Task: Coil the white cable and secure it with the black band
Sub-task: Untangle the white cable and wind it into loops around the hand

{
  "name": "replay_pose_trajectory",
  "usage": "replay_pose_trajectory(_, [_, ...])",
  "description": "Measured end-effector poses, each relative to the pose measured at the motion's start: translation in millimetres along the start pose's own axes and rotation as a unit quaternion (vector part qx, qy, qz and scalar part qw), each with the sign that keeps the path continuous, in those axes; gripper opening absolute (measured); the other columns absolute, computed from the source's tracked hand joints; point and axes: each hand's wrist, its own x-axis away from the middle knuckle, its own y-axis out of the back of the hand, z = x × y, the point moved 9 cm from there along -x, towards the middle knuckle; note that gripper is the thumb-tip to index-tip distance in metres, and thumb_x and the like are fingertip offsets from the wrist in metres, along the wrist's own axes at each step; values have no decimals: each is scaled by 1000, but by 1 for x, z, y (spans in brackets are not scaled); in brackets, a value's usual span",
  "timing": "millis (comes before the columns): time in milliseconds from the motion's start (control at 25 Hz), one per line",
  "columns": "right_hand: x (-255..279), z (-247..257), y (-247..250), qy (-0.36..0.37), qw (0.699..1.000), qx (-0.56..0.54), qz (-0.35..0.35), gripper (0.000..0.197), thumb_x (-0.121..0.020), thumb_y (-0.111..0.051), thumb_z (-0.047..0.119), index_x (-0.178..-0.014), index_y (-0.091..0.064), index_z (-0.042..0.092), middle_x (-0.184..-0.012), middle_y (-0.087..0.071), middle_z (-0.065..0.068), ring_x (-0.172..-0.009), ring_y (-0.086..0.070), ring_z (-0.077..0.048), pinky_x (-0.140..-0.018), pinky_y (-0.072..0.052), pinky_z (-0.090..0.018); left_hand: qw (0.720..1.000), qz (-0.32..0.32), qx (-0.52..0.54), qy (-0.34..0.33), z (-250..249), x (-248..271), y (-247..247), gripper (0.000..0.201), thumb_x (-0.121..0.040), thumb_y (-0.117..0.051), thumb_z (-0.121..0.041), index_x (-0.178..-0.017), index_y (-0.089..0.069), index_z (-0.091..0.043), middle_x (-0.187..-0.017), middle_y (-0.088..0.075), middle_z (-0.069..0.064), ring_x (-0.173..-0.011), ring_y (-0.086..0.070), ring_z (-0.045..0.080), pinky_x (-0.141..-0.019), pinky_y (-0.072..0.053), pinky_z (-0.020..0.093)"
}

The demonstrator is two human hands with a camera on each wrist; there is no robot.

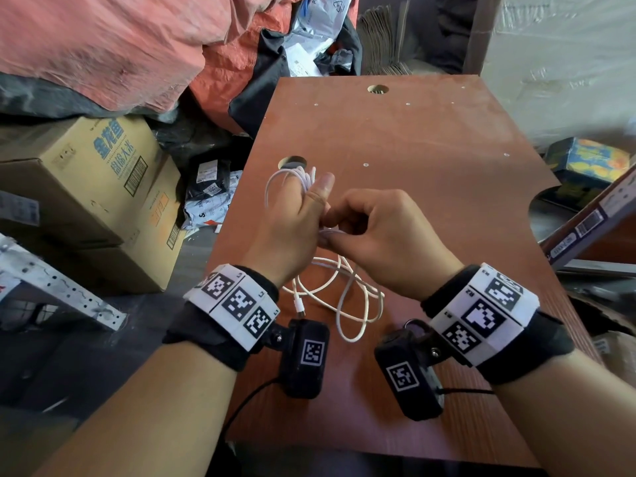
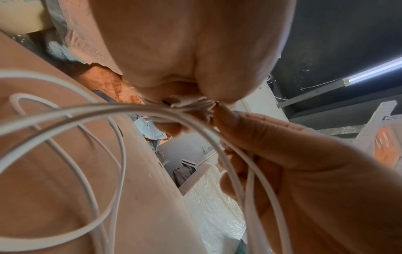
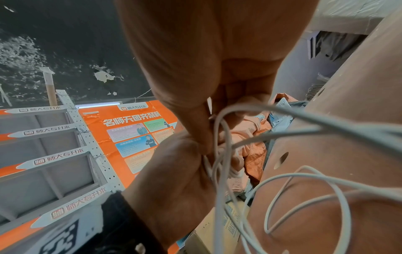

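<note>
The white cable (image 1: 344,297) lies partly in loose loops on the brown board (image 1: 430,160), its plug end (image 1: 300,309) near my left wrist. My left hand (image 1: 309,201) grips a small bundle of wound loops (image 1: 287,179), thumb up against them. My right hand (image 1: 335,230) pinches the strand just beside the left palm. In the left wrist view the gathered cable (image 2: 191,104) sits under my left hand (image 2: 185,60), with the right hand's fingers (image 2: 272,146) on the trailing strands. The right wrist view shows the strands (image 3: 223,137) running between both hands. No black band is visible.
A cardboard box (image 1: 86,187) stands left of the board, with red sacks (image 1: 120,39) and parcels piled behind it. A round hole (image 1: 292,162) in the board lies just beyond my left hand. A colourful box (image 1: 585,163) and a leaning panel (image 1: 592,218) sit at the right.
</note>
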Motion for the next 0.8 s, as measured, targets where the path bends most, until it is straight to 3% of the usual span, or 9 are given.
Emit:
replay_pose_trajectory(120, [0, 1, 1, 3, 1000, -13, 6, 10, -80, -78, 20, -86, -70, 22, -61, -58, 3, -54, -51, -12, -57, -48, -38, 1000, -7, 19, -11, 4, -4, 1, 39, -102, -50, -30, -68, -37, -15, -71, -33, -2, -59, -38, 0, -62, -43, 17])
replay_pose_trajectory(160, [0, 1, 0, 2, 1000, -16, 11, 11, -81, -77, 19, -88, -69, 21, -64, -59, 2, -56, -53, -15, -58, -49, -39, 999, -10, 41, -6, 8, -6, 2, 39, -101, -50, -37, -67, -40, -20, -72, -38, 0, -65, -45, 7, -69, -52, 35])
replay_pose_trajectory(200, [0, 1, 0, 0, 1000, -16, 14, 12, -81, -76, 17, -90, -69, 20, -67, -61, 0, -59, -56, -17, -59, -51, -40, 999, -13, 51, 5, 15, -8, 4, 38, -98, -50, -47, -66, -43, -28, -73, -44, 4, -69, -50, 18, -73, -52, 53])
replay_pose_trajectory(280, [0, 0, -2, -2, 1000, -12, 20, 12, -81, -75, 15, -92, -69, 18, -71, -64, -1, -62, -59, -18, -62, -52, -41, 999, -19, 29, 31, 27, -11, 11, 39, -92, -47, -64, -67, -50, -33, -77, -54, 10, -71, -56, 31, -71, -49, 63])
replay_pose_trajectory(360, [-1, -2, -4, -13, 999, -4, 35, 9, -81, -74, 15, -90, -70, 17, -71, -66, 2, -64, -61, -16, -65, -54, -40, 998, -25, 39, 48, 31, -14, 18, 41, -91, -46, -67, -73, -52, -31, -77, -55, 8, -66, -55, 27, -66, -50, 57])
replay_pose_trajectory(480, [0, -7, -8, -39, 997, 10, 68, 3, -83, -73, 20, -84, -72, 16, -70, -68, 2, -66, -64, -15, -67, -55, -39, 989, -44, 127, 67, 32, -17, 24, 34, -102, -45, -43, -89, -48, -12, -67, -47, -1, -54, -44, 9, -51, -43, 31])
replay_pose_trajectory(560, [1, -9, -8, -48, 996, 14, 74, 7, -84, -72, 22, -79, -73, 17, -67, -68, 2, -63, -62, -13, -63, -53, -35, 983, -53, 163, 72, 30, -16, 25, 28, -105, -42, -33, -93, -45, -7, -64, -43, -2, -50, -38, 7, -46, -37, 21])
replay_pose_trajectory(680, [2, -10, -10, -63, 995, 16, 77, 18, -86, -70, 25, -69, -70, 18, -55, -58, 6, -52, -48, -6, -54, -41, -24, 976, -62, 188, 88, 31, -15, 27, 26, -106, -41, -31, -93, -43, -8, -64, -42, 0, -47, -37, 7, -42, -33, 17])
replay_pose_trajectory(800, [1, -15, -8, -84, 994, 9, 72, 27, -90, -67, 27, -66, -69, 15, -49, -55, 9, -47, -45, -3, -50, -36, -18, 976, -48, 194, 89, 34, -17, 24, 29, -106, -42, -30, -87, -44, -8, -62, -43, -2, -48, -38, 7, -45, -34, 21])
